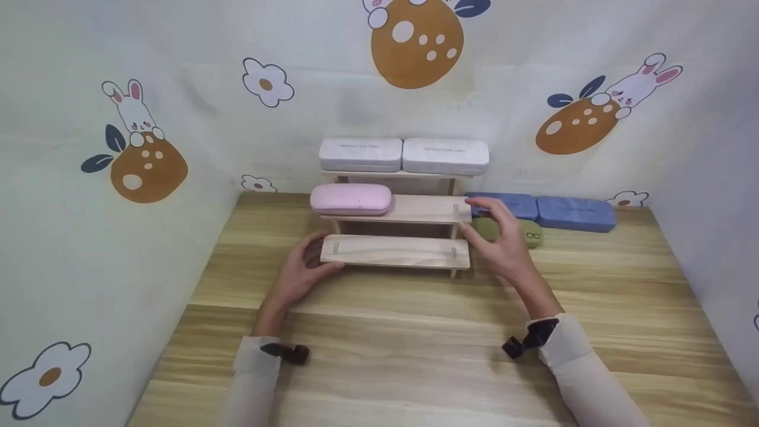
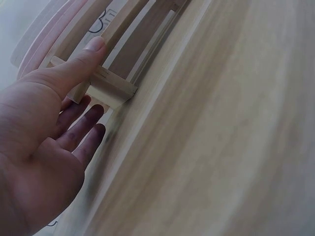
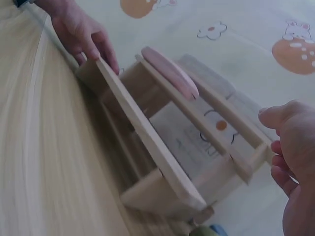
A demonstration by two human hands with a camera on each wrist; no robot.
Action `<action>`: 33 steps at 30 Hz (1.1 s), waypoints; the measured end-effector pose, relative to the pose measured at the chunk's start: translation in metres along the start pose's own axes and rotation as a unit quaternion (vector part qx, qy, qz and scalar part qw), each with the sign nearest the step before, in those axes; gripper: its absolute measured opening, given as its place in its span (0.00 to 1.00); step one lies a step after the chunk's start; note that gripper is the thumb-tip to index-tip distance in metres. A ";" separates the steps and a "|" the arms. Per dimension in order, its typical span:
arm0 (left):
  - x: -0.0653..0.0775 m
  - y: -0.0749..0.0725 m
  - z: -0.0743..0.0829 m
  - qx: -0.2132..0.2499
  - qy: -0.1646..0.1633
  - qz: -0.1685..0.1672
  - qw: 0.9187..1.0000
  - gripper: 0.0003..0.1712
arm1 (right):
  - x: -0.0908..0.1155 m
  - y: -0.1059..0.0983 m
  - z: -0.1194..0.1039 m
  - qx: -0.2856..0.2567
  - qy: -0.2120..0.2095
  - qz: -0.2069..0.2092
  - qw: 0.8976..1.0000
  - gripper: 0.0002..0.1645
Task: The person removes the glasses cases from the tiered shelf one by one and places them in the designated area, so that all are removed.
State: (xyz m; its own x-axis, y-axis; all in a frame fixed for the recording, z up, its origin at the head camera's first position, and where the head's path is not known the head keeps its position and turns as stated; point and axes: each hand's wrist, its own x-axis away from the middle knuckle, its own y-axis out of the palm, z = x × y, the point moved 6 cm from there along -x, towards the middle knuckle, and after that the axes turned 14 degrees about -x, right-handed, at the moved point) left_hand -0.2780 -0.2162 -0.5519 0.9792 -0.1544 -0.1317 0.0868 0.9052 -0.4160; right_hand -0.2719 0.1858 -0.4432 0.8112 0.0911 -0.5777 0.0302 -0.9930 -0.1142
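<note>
A three-tier wooden stand [image 1: 397, 251] stands on the table. My left hand [image 1: 297, 270] holds the left end of its lowest board, thumb over the front edge and the other fingers round the end, as the left wrist view also shows. At the right end of the middle board is my right hand [image 1: 504, 246], thumb and index finger apart on either side of the board's corner. In the right wrist view, the right hand [image 3: 298, 152] has its fingers loosely bent beside the stand's end. A pink glasses case [image 1: 351, 198] lies on the middle tier's left half.
Two white cases [image 1: 360, 155] sit side by side on the top tier. Right of the stand, two blue cases [image 1: 575, 213] lie on the wooden table [image 1: 391, 356], with a green case [image 1: 533, 233] before them, partly behind my right hand. Patterned walls [image 1: 332, 112] enclose the back and sides.
</note>
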 end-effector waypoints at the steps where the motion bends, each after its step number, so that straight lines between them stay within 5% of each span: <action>1: 0.000 0.000 0.000 -0.002 0.000 0.000 1.000 0.46 | -0.001 0.004 0.004 0.000 0.003 -0.007 1.000 0.28; 11: 0.000 0.000 -0.002 0.012 0.004 0.000 1.000 0.45 | -0.005 0.049 0.013 0.002 0.039 -0.085 0.996 0.35; 33: -0.001 0.001 -0.004 0.004 -0.006 0.001 1.000 0.46 | -0.034 0.124 0.020 0.040 0.091 -0.111 0.989 0.42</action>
State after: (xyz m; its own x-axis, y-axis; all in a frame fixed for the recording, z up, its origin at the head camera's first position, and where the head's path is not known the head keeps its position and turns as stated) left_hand -0.2795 -0.2166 -0.5562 0.9814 -0.1480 -0.1226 0.0861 0.9090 -0.4078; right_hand -0.3074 0.0606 -0.4535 0.8816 0.2834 -0.3775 0.1788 -0.9406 -0.2885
